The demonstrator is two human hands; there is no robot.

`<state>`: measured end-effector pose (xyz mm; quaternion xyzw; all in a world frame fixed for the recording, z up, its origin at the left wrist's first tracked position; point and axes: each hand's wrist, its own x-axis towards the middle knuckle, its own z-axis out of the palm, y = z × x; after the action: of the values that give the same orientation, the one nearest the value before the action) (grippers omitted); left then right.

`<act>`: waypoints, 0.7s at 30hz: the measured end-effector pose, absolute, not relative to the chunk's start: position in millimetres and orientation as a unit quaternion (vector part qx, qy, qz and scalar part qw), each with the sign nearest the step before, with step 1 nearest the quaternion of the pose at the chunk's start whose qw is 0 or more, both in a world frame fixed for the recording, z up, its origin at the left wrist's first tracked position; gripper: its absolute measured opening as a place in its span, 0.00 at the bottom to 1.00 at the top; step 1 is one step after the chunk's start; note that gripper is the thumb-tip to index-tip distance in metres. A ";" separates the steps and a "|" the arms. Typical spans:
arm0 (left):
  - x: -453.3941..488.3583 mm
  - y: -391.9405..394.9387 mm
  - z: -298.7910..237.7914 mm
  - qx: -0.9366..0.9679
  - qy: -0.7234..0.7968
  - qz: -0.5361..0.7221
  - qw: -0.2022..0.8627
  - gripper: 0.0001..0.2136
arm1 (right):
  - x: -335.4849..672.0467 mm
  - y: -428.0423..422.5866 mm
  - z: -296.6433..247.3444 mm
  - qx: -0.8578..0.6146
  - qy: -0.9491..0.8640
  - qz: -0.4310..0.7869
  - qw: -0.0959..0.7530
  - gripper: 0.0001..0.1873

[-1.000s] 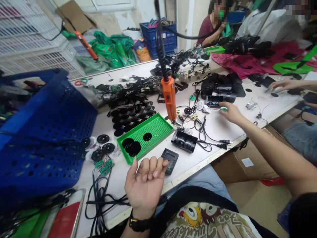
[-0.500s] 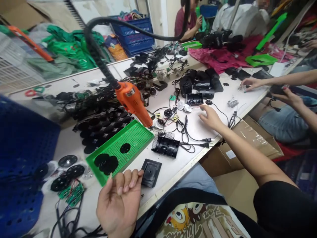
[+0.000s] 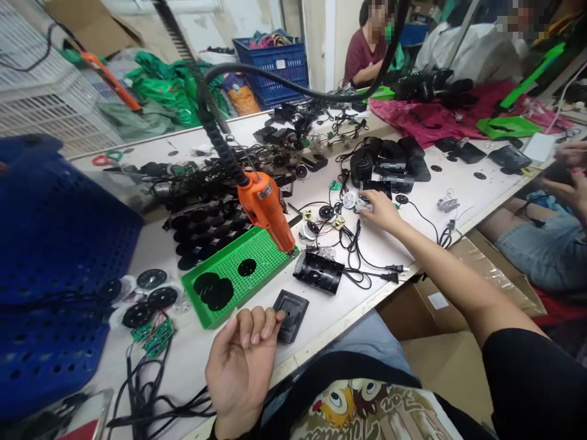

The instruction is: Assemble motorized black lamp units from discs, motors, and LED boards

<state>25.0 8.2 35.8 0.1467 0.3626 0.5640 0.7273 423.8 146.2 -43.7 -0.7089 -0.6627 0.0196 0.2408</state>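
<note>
My left hand (image 3: 243,360) hovers palm up at the near table edge, fingers curled loosely together, nothing visible in them. Its fingertips are close to a small dark square plastic part (image 3: 291,306). My right hand (image 3: 380,209) reaches far across the table and rests its fingers on small round white and silver parts (image 3: 354,200) beside a black housing (image 3: 376,186). An orange hanging electric screwdriver (image 3: 268,209) dangles on a black coiled cable over a green tray (image 3: 238,272) holding black discs. A black cylindrical housing (image 3: 318,272) lies near the tray.
A blue perforated crate (image 3: 50,263) fills the left. Black discs (image 3: 202,229), green circuit boards (image 3: 153,336) and tangled black cables (image 3: 362,256) litter the white table (image 3: 413,238). Other people sit at the far end, and another person's hand (image 3: 571,189) is at the right edge. Cardboard boxes (image 3: 458,287) stand below.
My right hand moved further in onto the small round parts. My left hand stays curled near the edge. The screwdriver swings on its cable, and the view shifted slightly.
</note>
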 end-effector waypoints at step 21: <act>-7.3 -8.7 12.0 0.402 0.372 0.581 0.602 0.16 | 435.0 154.5 -51.6 -0.754 -0.628 0.070 0.182 0.26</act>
<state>-7.3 -8.7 12.0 0.4018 0.3725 0.5807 0.6021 435.0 154.5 -51.6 -0.7536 -0.6278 0.0703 0.1818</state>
